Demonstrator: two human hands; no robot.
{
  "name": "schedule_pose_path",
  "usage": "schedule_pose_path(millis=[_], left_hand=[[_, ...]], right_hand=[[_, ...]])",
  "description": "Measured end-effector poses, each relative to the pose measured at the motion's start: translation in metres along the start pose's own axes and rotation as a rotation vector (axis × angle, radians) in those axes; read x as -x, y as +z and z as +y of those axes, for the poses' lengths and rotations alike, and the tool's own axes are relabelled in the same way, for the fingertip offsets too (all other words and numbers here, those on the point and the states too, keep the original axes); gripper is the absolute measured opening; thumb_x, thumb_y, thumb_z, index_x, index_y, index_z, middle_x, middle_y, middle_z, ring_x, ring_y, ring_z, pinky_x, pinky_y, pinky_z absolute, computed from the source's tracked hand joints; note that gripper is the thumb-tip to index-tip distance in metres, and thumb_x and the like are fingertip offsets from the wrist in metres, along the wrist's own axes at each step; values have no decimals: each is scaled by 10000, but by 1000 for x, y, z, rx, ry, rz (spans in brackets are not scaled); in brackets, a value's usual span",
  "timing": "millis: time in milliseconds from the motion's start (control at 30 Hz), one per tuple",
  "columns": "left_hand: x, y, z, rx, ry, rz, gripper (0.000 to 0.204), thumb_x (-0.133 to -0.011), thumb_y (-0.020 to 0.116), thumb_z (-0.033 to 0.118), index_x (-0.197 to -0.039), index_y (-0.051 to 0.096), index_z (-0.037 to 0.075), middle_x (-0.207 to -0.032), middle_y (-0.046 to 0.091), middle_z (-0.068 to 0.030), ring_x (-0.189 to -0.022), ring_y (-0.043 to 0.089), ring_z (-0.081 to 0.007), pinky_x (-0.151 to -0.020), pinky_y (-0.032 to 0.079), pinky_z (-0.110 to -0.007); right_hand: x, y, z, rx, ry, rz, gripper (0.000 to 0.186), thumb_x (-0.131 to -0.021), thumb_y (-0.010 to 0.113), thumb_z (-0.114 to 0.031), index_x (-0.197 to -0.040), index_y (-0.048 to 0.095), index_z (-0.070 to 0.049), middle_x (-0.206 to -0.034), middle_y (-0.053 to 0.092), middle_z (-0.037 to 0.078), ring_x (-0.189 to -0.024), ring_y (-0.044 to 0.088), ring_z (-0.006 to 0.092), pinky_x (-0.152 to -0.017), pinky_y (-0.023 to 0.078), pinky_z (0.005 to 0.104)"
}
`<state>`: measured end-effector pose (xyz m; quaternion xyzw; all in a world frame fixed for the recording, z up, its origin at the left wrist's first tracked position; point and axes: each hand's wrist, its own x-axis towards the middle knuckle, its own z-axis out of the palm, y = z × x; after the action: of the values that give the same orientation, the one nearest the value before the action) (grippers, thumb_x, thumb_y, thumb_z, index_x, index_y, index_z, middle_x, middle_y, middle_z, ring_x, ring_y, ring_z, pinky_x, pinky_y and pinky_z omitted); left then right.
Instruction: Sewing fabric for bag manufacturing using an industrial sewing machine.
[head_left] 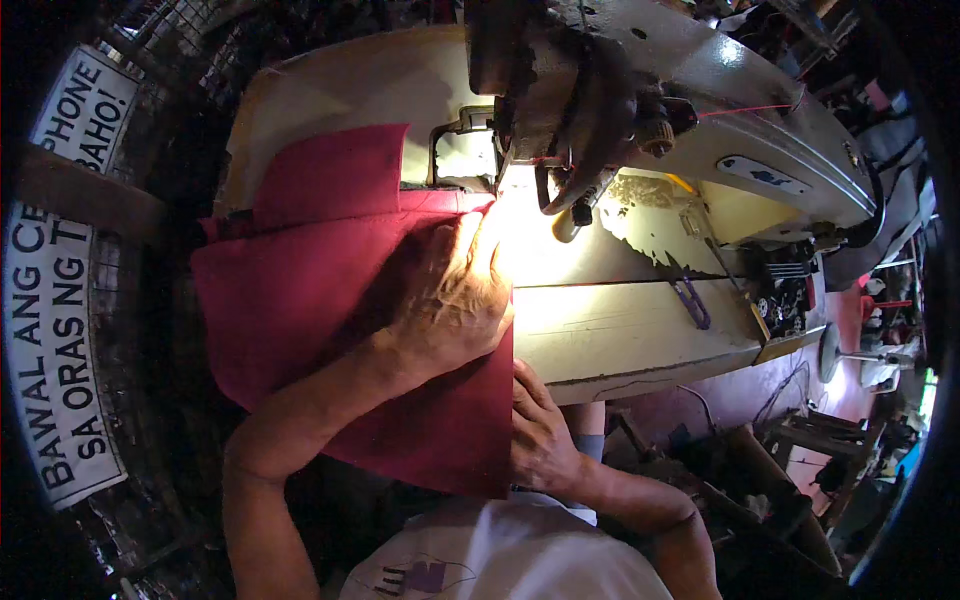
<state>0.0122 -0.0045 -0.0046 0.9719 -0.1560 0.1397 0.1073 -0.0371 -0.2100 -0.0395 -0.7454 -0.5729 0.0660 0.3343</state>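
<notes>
A dark red piece of cloth (pixel 290 270) lies over the bed of a sewing machine (pixel 620 120), and its front part hangs off the table edge. My left hand (pixel 455 290) rests on top of the cloth, fingers stretched forward and pressing it down just before the needle area. Strong lamp light washes out the fingertips there. Lower down, my right hand (pixel 543 430) is closed at the cloth's hanging right edge, with its fingertips partly behind the fabric. A smaller folded flap (pixel 330 175) of the same red cloth stands up at the far left.
Purple-handled thread snips (pixel 690 303) lie on the table (pixel 620 335) right of the cloth. A small tray of metal parts (pixel 785 300) sits at the table's right end. Red thread runs to the machine head. White signs (pixel 60 350) hang on the left.
</notes>
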Motion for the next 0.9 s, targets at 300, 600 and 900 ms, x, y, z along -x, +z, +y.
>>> schedule_pose_path(millis=[300, 600, 900], left_hand=[[-1, 1, 4, -67, -10, -104, 275, -812, 649, 211, -1006, 652, 15, -1288, 574, -209, -1186, 511, -373, -981, 423, -506], [3, -1, -2, -23, 17, -89, 351, -805, 676, 237, -1080, 646, 20, -1354, 555, -191, -1243, 485, -354, -1044, 382, -513], [6, -3, -18, 95, 92, 35, 328, -844, 666, 229, -1062, 639, -14, -1259, 573, -215, -1199, 524, -409, -1035, 427, -518]], right_hand=[[0, 4, 0, -1, 2, 118, 538, -641, 565, -174, -1134, 630, 30, -1246, 590, 186, -1307, 498, 405, -1165, 296, 608], [0, 5, -1, 17, 6, 55, 546, -620, 533, -239, -1061, 686, 44, -1290, 562, 209, -1354, 427, 432, -1206, 235, 596], [-5, -6, 0, -30, 73, 129, 573, -626, 539, -182, -1133, 650, 62, -1321, 539, 227, -1353, 439, 428, -1200, 263, 570]])
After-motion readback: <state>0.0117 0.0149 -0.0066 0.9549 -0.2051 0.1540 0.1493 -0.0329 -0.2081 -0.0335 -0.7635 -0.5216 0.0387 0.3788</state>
